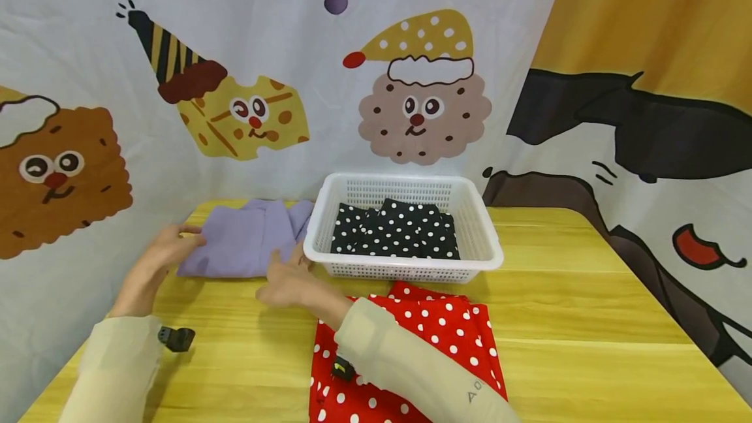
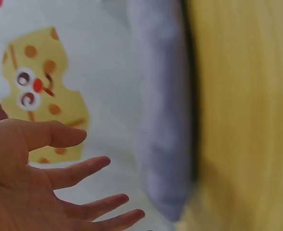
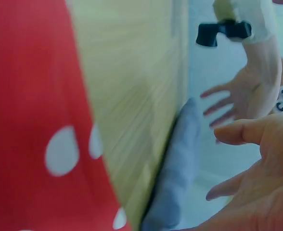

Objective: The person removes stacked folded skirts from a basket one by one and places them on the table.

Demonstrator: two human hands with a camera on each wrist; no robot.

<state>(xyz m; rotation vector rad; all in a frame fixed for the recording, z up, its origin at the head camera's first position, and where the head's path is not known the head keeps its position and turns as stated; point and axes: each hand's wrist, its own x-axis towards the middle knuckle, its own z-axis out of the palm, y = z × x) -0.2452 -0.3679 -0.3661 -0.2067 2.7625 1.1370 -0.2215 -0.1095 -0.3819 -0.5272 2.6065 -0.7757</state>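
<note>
A folded lilac cloth (image 1: 243, 240) lies at the back left of the table, flat and low. My left hand (image 1: 170, 247) hovers at its left edge; in the left wrist view the fingers (image 2: 81, 173) are spread and hold nothing. By the cloth's front right corner is my right hand (image 1: 288, 282), its fingertips overlapping the cloth in the head view and pointing toward the white basket's left end. The right wrist view shows that thumb (image 3: 237, 132) and a finger stretched apart, with the lilac cloth (image 3: 173, 178) beyond.
Right of the lilac cloth stands a white plastic basket (image 1: 411, 269) with black polka-dot cloth (image 1: 396, 234) inside. Red polka-dot cloth (image 1: 458, 322) lies in front, partly under my right sleeve (image 1: 411, 358). A printed curtain (image 1: 329, 116) hangs behind the wooden table (image 1: 576, 279).
</note>
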